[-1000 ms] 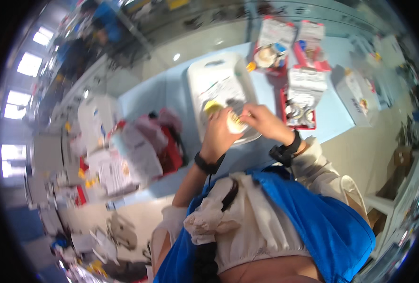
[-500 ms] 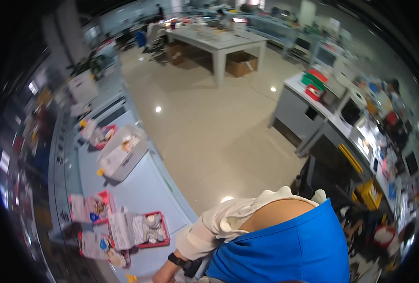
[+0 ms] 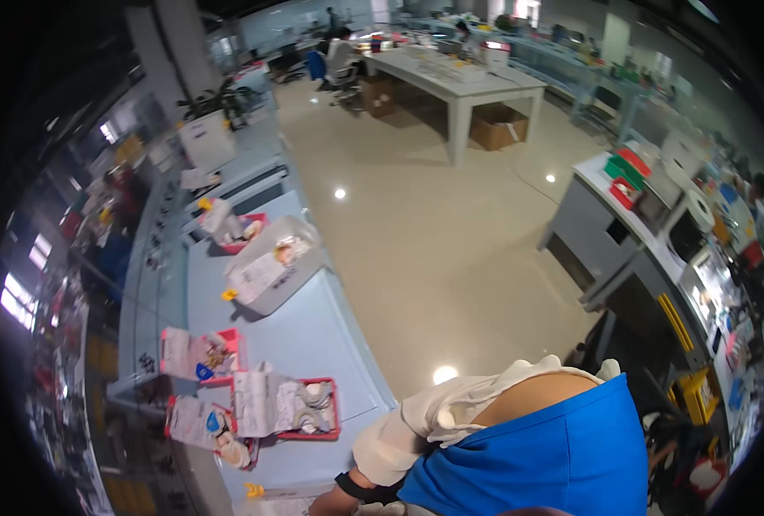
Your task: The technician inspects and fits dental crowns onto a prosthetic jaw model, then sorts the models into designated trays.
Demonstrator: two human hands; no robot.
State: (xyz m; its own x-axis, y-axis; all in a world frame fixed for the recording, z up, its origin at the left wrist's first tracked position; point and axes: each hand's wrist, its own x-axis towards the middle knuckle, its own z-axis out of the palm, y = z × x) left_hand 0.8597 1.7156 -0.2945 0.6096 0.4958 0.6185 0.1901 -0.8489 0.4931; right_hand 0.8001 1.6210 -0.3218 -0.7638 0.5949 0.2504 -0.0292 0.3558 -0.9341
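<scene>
Only part of my left hand (image 3: 334, 502) shows at the lower edge, below a dark wrist band (image 3: 354, 487) and a cream sleeve (image 3: 391, 447). Its fingers are cut off, so what they hold, if anything, is hidden. Close beside it lies a white sheet (image 3: 287, 506) with a yellow clip (image 3: 254, 490). Just beyond, a red tray (image 3: 336, 413) contains pale coiled parts, with a printed paper (image 3: 255, 402) at its left. My right hand is out of sight. A blue apron (image 3: 537, 456) fills the lower right.
Along the pale blue bench (image 3: 313, 327) stand more red trays with papers and small parts, and a grey bin (image 3: 292, 297). A white planter (image 3: 208, 142) is farther back. Across the tiled floor (image 3: 416, 249) are a white table (image 3: 455, 90), a cardboard box (image 3: 498, 129) and a cluttered desk (image 3: 588, 176).
The whole view has swung, so the bench, trays and far table sit farther right in the picture. My left arm still reaches down to the lower edge.
</scene>
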